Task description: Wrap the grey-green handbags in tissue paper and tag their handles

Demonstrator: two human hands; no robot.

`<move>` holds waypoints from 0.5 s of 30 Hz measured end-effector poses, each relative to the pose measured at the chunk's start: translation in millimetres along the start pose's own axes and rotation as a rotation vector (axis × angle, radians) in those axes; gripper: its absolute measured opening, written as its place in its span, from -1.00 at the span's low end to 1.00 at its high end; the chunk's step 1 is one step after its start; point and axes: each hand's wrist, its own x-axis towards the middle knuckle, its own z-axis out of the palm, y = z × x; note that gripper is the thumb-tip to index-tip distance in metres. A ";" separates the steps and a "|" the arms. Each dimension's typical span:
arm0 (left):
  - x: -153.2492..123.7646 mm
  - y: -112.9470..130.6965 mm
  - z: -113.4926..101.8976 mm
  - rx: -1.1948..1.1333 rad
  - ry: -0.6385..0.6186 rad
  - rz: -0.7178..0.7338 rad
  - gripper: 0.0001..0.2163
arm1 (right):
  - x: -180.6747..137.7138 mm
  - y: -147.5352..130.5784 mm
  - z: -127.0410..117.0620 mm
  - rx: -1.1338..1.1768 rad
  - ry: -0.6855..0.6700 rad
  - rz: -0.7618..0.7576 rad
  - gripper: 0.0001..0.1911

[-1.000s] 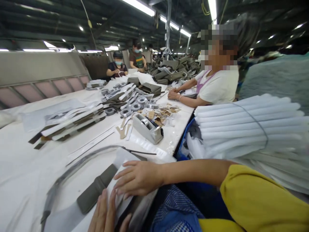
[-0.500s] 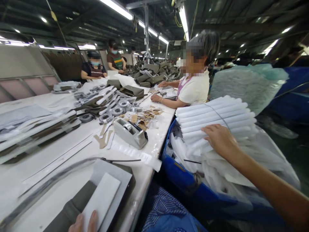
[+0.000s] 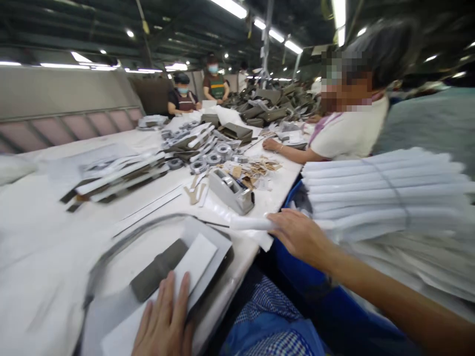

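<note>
My left hand (image 3: 165, 321) lies flat, fingers stretched out, on a white sheet (image 3: 163, 291) that covers a grey panel (image 3: 158, 269) at the near edge of the table. My right hand (image 3: 297, 232) is closed on a white foam strip (image 3: 252, 224) and holds it over the table's edge. To the right, a tied bundle of the same white strips (image 3: 382, 190) rests on a blue bin (image 3: 297, 277).
A grey tape dispenser (image 3: 232, 190) stands on the white table (image 3: 44, 222), with tape rolls (image 3: 208, 160) and stacked grey and white pieces (image 3: 118, 173) behind. A person in a white top (image 3: 352, 128) works at the table's right side. Other people stand at the far end.
My right hand left the bundle and came back toward the table with a white strip in it. My left hand moved further onto the white sheet. The view swung left.
</note>
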 end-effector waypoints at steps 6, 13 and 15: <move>13.2 1.9 -34.4 0.062 -0.172 -0.035 -0.29 | 15.0 -50.5 -12.8 0.605 -0.344 -0.335 -0.73; 29.5 -7.5 -55.2 -0.128 -0.374 -0.102 -0.34 | -2.1 -112.0 50.2 0.475 -0.098 -0.641 -0.79; 34.5 -10.4 -60.8 -0.171 -0.420 -0.121 -0.35 | 2.0 -133.1 61.6 0.440 0.002 -0.658 -0.78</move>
